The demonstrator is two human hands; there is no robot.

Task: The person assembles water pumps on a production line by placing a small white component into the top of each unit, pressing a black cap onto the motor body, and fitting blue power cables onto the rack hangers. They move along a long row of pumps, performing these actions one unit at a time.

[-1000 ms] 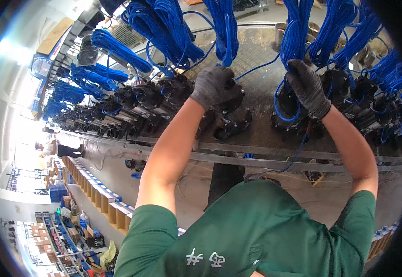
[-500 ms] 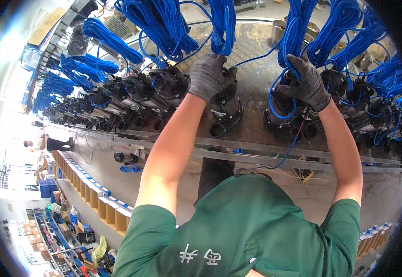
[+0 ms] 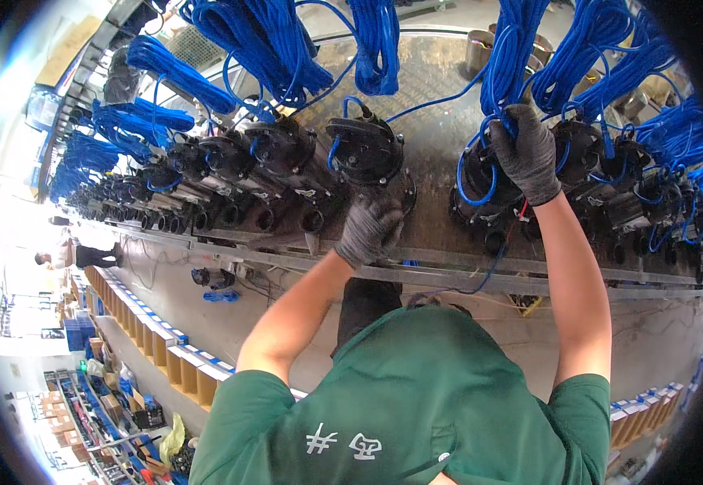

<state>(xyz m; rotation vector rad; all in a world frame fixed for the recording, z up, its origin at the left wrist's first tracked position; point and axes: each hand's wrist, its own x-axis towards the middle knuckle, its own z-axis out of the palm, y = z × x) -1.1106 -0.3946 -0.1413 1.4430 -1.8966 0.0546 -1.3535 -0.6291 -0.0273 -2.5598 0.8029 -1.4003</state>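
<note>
My gloved left hand (image 3: 370,226) is curled at the lower end of a black pump (image 3: 365,149); its fingertips are partly hidden. That pump's round cover faces up, and a thin blue cable leaves its top. To the right, my gloved right hand (image 3: 524,153) is closed around a blue cable at the foot of a hanging cable coil (image 3: 513,56). A loop of this cable hangs over another black pump (image 3: 481,174), just left of the hand. Red and blue wires dangle below my right wrist.
More pumps (image 3: 283,145) with blue coils stand in a row along the metal workbench (image 3: 440,153). Metal cylinders (image 3: 478,52) sit at its far side. Cardboard boxes (image 3: 157,339) line the floor behind. A person (image 3: 93,255) stands far left.
My left hand has left the pump's top and come down toward me to its lower end, uncovering the cover. My right hand has shifted slightly left and still grips the cable.
</note>
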